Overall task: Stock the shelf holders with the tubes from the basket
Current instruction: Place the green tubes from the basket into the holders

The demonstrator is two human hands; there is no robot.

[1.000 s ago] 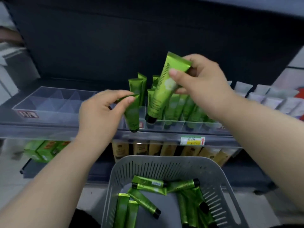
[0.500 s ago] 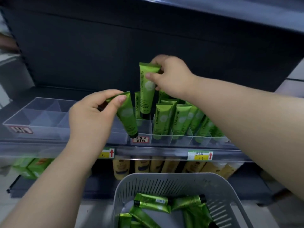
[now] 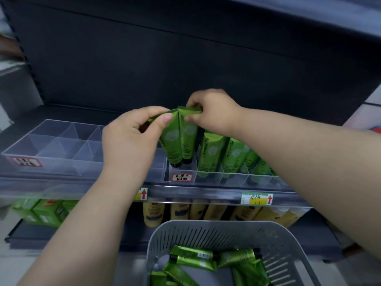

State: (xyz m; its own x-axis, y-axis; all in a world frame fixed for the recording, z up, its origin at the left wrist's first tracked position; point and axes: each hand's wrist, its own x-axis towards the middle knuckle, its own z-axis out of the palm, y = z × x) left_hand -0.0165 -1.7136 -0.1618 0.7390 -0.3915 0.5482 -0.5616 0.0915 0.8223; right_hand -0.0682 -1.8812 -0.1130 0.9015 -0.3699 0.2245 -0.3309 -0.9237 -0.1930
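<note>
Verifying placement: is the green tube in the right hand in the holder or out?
In. The right hand pinches the green tube by its crimped top; its black cap sits inside the clear holder, cap down.

The shelf (image 3: pixel 61 112) is running across mid-frame, carrying two clear holders side by side: left holder (image 3: pixel 61 147), and right holder (image 3: pixel 226 178) with tubes (image 3: pixel 208 153) leaning, possibly backward.

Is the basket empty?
No, several green tubes lie in the grey basket.
</note>
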